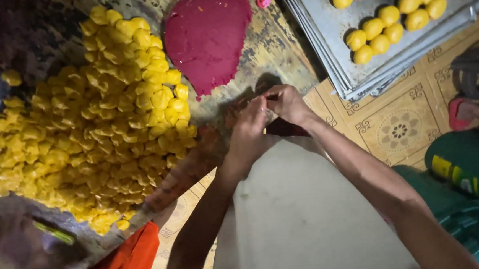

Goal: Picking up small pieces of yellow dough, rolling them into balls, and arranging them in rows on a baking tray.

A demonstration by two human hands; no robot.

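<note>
Between both hands (268, 113), whatever the fingertips pinch stays hidden.

We see bright yellow dough lumps (100, 115), a deep magenta dough slab (207, 37), a grey metal tray (322, 41), beige floor tiles (400, 130) with floral brown motifs, and orange cloth (128, 263).

A large heap of small yellow dough pieces (100, 121) covers a worn, dark wooden worktable (278, 49), beside a flat slab of deep red paste (207, 34). At upper right, a stack of grey metal baking trays (322, 41) carries clusters of round yellow dough balls (380, 29). Below it lies a cream floor tile with a brown floral pattern (400, 131), near a green cylindrical container with a yellow label (468, 162). An orange cloth (128, 263) hangs at the table's lower edge.
</note>
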